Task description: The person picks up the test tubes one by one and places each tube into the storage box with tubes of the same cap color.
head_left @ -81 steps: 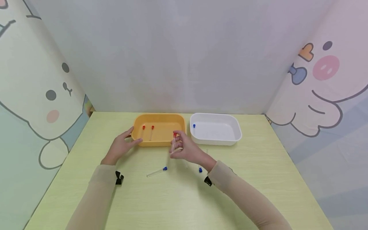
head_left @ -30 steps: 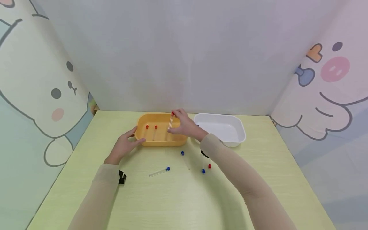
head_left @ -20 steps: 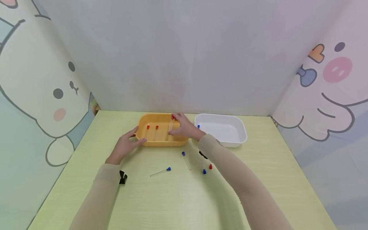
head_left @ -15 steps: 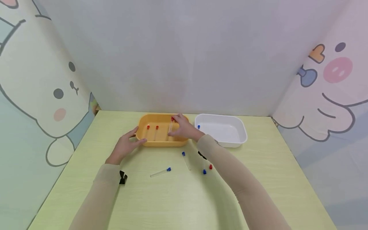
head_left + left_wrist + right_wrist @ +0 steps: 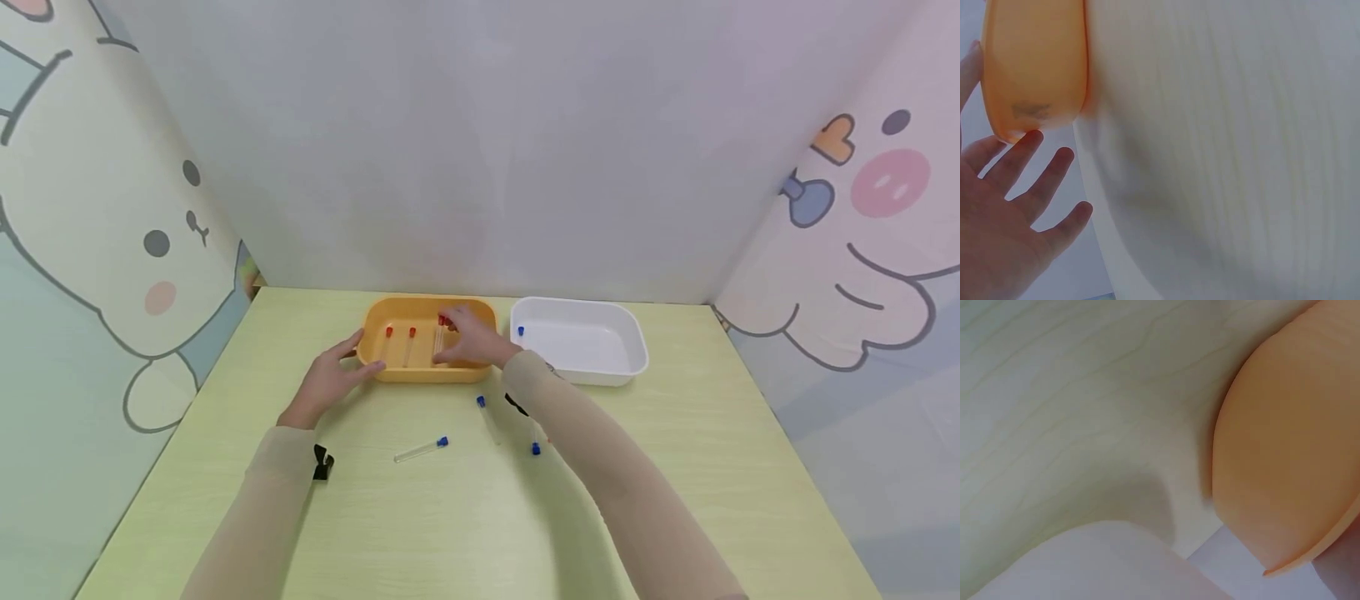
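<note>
My left hand (image 5: 330,379) rests at the left end of the orange tray (image 5: 433,375), thumb over its front rim. In the left wrist view its fingers (image 5: 1054,172) are spread and fairly straight, some touching the tray's outside. Inside the tray my right hand (image 5: 468,340) pinches a clear, red-capped test tube (image 5: 439,340) along its length, index finger near the cap and thumb near the bottom end. To the left lie two red-capped test tubes (image 5: 409,350). The right wrist view shows the orange tray's outer wall (image 5: 1285,437) and only a sliver of hand.
A white tray (image 5: 585,375) right of the orange one holds a blue-capped tube (image 5: 521,335). On the table in front lie several blue-capped tubes, one at left (image 5: 420,450). A red cap (image 5: 550,439) peeks out beside my right sleeve. A curtain backs the table.
My right hand has carried the red-capped tube from above the table left and down into the orange tray, beside the other two. My left hand has stayed on the tray's left end.
</note>
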Demonstrator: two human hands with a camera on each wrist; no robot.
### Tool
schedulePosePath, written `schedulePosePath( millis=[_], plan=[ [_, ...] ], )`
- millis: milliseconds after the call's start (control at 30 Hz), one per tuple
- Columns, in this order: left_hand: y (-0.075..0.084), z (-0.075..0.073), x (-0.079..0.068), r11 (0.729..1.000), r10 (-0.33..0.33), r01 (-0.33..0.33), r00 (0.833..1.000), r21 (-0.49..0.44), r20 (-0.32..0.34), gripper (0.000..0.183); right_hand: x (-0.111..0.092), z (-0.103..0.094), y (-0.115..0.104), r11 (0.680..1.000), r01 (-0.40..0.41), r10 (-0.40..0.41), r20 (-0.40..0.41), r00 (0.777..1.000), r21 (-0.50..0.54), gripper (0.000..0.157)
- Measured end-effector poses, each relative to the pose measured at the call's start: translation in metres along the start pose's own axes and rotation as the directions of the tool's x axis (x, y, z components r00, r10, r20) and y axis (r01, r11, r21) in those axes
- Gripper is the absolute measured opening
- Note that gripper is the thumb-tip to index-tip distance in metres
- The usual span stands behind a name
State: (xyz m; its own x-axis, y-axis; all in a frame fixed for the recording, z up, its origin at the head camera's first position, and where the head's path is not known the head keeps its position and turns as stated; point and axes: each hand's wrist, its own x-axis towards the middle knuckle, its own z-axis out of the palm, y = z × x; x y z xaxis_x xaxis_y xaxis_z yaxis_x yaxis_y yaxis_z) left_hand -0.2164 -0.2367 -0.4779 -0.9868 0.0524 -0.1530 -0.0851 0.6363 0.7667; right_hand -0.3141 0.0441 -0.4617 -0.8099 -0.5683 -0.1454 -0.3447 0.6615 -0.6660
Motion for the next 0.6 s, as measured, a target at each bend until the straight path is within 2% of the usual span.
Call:
schedulePosePath(
  millis=[600],
  plan=[
    [-0.001, 0.000, 0.004, 1.000, -0.028, 0.028, 1.000, -0.002, 0.013, 0.100, 0.018, 0.016, 0.006, 0.977, -0.124, 0.131, 0.032, 0.991, -0.173, 0.095]
  ],
)
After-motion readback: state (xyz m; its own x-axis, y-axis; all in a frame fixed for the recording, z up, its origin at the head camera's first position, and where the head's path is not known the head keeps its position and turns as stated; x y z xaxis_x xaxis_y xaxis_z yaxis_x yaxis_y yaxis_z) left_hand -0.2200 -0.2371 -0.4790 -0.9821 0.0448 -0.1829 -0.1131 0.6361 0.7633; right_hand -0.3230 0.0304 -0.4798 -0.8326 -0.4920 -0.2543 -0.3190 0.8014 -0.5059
